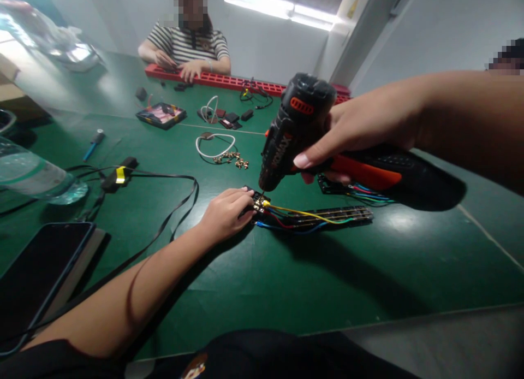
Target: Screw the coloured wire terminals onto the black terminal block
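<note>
My right hand (339, 133) is wrapped round the grip of a black and orange cordless drill (282, 141), held nose down. Its thin bit meets the metal terminals at the left end of a long black strip (352, 215). Yellow, red, blue and green wires run from those terminals along the strip. My left hand (229, 212) has its fingers closed over the strip's left end, against the green table. Just beyond lies a loose pile of small brass screws (237, 160).
A white cable loop (215, 145), small black parts (231, 118) and a flat box (161, 114) lie farther back. At left are a phone (45, 275), a plastic bottle (36, 174) and a black cord (180, 177). Another person (192, 46) sits across, by a red slotted rail (241, 82).
</note>
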Demonstrator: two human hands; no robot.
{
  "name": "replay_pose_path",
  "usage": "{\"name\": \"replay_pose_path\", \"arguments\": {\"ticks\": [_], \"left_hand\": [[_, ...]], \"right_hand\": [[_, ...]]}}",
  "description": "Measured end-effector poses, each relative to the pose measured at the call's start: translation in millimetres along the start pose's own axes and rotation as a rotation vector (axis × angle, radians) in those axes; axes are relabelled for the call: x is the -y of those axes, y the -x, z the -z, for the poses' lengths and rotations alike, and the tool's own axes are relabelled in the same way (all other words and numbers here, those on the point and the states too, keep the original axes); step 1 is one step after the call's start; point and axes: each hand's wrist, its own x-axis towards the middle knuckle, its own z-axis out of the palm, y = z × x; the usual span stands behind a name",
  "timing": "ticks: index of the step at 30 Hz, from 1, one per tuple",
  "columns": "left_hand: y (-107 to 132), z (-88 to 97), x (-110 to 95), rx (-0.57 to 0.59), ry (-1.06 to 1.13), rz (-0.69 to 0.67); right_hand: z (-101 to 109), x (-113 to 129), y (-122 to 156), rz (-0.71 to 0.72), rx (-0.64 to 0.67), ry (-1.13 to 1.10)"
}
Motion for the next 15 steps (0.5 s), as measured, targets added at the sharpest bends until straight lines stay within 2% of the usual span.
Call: {"name": "replay_pose_path", "arguments": {"ticks": [5, 15], "left_hand": [[-0.8, 0.3, 0.8, -0.012, -0.016, -0.017], [-2.1, 3.1, -1.8, -0.014, -0.010, -0.008]], "right_hand": [[-0.6, 0.4, -0.6, 0.039, 0.002, -0.007], [-3.5, 3.5, 0.0, 0.015, 0.019, 0.024]]}}
